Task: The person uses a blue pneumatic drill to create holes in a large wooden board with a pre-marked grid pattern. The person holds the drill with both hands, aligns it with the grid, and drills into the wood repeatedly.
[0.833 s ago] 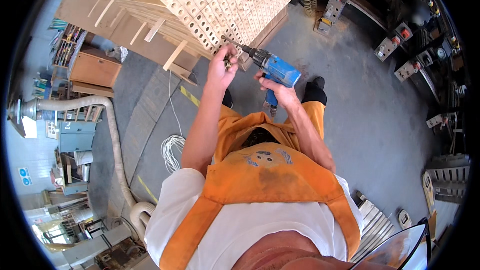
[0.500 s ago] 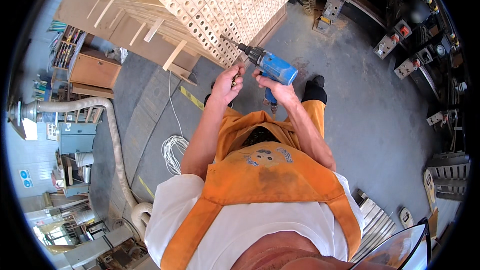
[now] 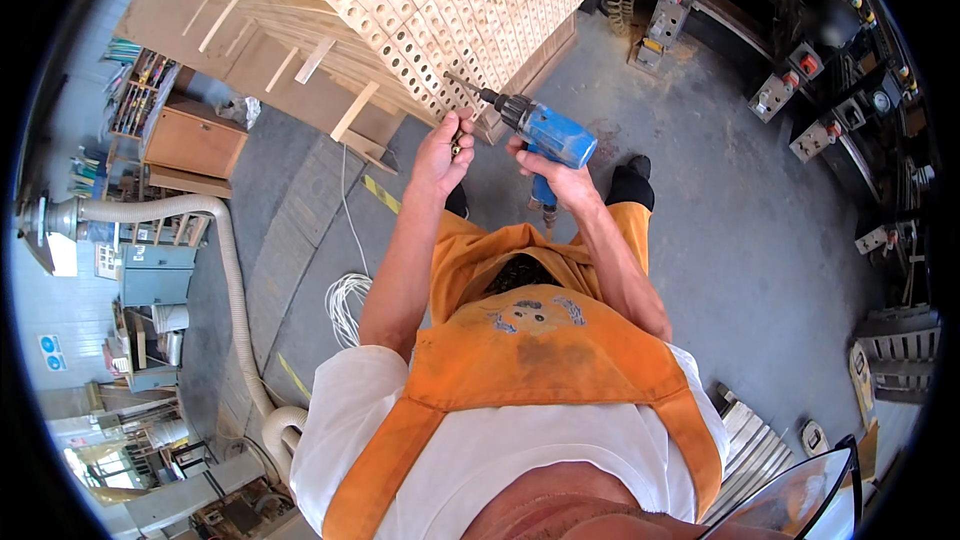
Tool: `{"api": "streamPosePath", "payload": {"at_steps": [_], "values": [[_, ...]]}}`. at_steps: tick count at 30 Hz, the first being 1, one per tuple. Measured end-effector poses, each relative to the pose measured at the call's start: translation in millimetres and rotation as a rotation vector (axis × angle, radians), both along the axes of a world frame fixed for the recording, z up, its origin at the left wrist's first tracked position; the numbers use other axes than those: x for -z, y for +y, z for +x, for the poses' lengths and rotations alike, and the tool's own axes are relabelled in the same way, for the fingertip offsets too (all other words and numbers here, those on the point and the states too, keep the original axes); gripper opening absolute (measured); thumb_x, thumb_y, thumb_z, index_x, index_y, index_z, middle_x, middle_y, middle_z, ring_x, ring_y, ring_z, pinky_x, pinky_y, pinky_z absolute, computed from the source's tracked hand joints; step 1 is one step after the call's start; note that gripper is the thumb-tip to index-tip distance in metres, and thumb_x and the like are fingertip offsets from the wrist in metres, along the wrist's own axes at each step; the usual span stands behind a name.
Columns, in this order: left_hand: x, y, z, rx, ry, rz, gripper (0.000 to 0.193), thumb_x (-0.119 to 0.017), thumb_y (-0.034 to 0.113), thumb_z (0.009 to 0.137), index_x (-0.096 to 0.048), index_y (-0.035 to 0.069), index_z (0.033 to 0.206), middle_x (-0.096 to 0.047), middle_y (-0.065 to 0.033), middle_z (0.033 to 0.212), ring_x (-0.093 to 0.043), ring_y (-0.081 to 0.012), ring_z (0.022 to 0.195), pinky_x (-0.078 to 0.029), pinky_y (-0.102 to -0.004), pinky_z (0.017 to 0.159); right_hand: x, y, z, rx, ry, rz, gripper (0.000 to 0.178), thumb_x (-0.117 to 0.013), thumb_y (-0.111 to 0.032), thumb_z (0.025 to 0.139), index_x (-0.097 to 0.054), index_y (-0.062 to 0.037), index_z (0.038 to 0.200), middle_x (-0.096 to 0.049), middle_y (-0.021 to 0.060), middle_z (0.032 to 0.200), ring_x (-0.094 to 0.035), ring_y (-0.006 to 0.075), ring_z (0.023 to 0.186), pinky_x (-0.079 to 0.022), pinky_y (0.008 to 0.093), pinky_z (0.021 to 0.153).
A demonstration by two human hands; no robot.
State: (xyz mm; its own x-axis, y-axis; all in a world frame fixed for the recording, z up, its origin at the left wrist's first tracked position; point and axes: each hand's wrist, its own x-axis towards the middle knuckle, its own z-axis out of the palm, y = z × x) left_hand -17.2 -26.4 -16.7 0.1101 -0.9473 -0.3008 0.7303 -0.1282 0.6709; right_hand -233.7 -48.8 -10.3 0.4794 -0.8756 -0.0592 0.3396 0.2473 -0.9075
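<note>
My right hand [image 3: 562, 182] grips a blue cordless drill [image 3: 556, 134] by its handle. The drill's long bit [image 3: 465, 83] points away and to the left, its tip at the drilled face of a large stack of wooden pieces [image 3: 440, 2]. Rows of round holes cover that face, and several near its lower left corner look darker inside. Left of the drill chuck, my left hand [image 3: 441, 154] is closed with curled fingers around small brass-coloured metal parts [image 3: 457, 147]. Their exact kind is too small to tell.
Wooden strips [image 3: 354, 111] stick out from the stack's left side. A coiled white cable [image 3: 346, 305] lies on the grey floor at left, near a ridged hose [image 3: 232, 290]. Machines with switch boxes [image 3: 772, 95] line the right. A slatted pallet [image 3: 748, 452] lies behind me at right.
My left hand has moved a little left and away from the drill chuck, still closed on the small brass parts. The drill and my right hand have hardly moved.
</note>
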Motion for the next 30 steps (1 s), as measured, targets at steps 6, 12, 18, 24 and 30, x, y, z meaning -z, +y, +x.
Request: {"api": "streamPosePath", "payload": {"at_steps": [6,12,18,24,30], "values": [[-18.2,-15.3,11.5,-0.109,0.009,-0.091,0.025,-0.053,0.025,0.097,-0.056,0.002,0.108,-0.056,-0.0011,0.084,-0.049,-0.0071,0.063,-0.038,-0.0179,0.045,1.6,11.6,-29.4,-0.078,0.065,-0.062,0.026,-0.068,-0.004,0.080,-0.065,-0.0038,0.106,-0.068,0.0057,0.097,-0.061,0.0129,0.083,-0.049,0.0276,0.071],[-35.4,-12.5,-0.3,0.059,-0.213,-0.066,0.027,-0.056,0.029,0.096,-0.056,0.003,0.103,-0.049,0.0016,0.076,-0.044,-0.0044,0.060,-0.032,-0.0166,0.044,7.1,3.5,-56.7,-0.126,-0.039,0.039,0.027,-0.070,-0.006,0.078,-0.066,-0.0039,0.105,-0.068,0.0070,0.097,-0.058,0.0129,0.076,-0.049,0.0290,0.069],[-44.0,-31.2,-7.1,-0.008,-0.302,-0.043,0.029,-0.052,0.029,0.098,-0.055,0.003,0.109,-0.048,0.0016,0.077,-0.042,-0.0048,0.059,-0.032,-0.0169,0.044,3.0,8.6,-43.9,-0.076,0.029,-0.002,0.025,-0.068,-0.006,0.081,-0.065,-0.0039,0.106,-0.068,0.0054,0.098,-0.061,0.0126,0.083,-0.049,0.0277,0.071],[-47.4,-42.5,-6.5,-0.085,-0.062,-0.150,0.026,-0.052,0.027,0.098,-0.055,0.005,0.112,-0.050,0.0007,0.079,-0.043,-0.0069,0.062,-0.033,-0.0176,0.045,-9.6,2.6,-0.9,-0.032,-0.046,0.002,0.019,-0.065,-0.004,0.083,-0.065,-0.0050,0.102,-0.067,0.0024,0.095,-0.060,0.0111,0.084,-0.049,0.0271,0.072],[-24.0,-15.4,-5.5,-0.015,0.007,0.012,0.024,-0.051,0.028,0.098,-0.054,0.006,0.104,-0.052,-0.0015,0.079,-0.044,-0.0078,0.059,-0.033,-0.0181,0.043,-18.6,-3.5,-3.0,-0.038,0.048,-0.056,0.018,-0.065,-0.003,0.082,-0.065,-0.0040,0.100,-0.067,0.0031,0.093,-0.061,0.0113,0.083,-0.049,0.0272,0.070]]}}
